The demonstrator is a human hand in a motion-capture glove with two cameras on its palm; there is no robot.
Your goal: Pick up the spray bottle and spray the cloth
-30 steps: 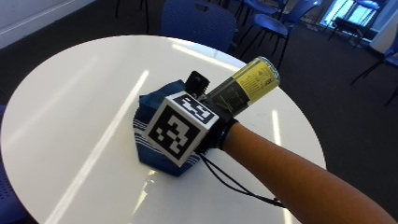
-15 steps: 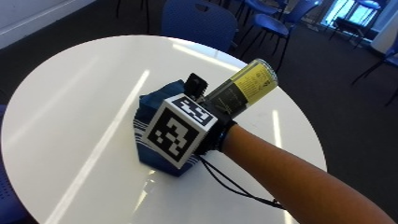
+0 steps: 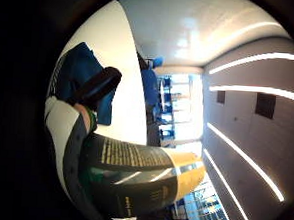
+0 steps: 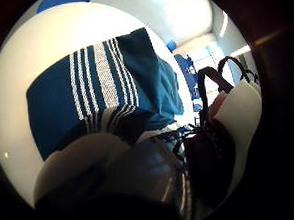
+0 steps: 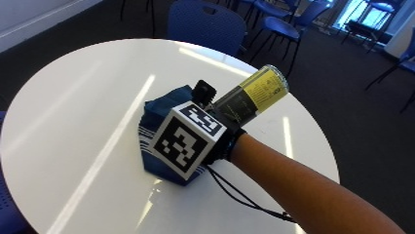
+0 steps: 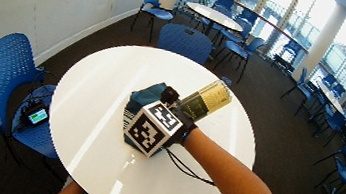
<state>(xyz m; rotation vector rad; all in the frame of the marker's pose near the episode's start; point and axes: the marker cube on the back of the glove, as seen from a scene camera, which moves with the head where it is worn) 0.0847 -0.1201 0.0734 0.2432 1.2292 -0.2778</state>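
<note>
A folded dark blue cloth [image 5: 159,109] with white stripes lies near the middle of the round white table [image 5: 78,97]. My gloved right hand [image 5: 225,142] is just above it and grips a spray bottle [image 5: 253,95] with a yellow label. The bottle is tilted, base up and away, its black spray head [image 5: 204,91] pointing down at the cloth. In the thumb side palm view the striped cloth [image 4: 86,93] lies close under the palm. The little finger side palm view shows the bottle [image 3: 143,175] in the hand, with the black nozzle [image 3: 98,84] over the cloth [image 3: 77,70].
A blue chair [image 5: 207,22] stands at the table's far edge and another blue chair [image 6: 2,69] stands to its left by the wall. Bare tabletop [image 6: 102,77] surrounds the cloth. More tables and chairs [image 6: 217,14] fill the room behind.
</note>
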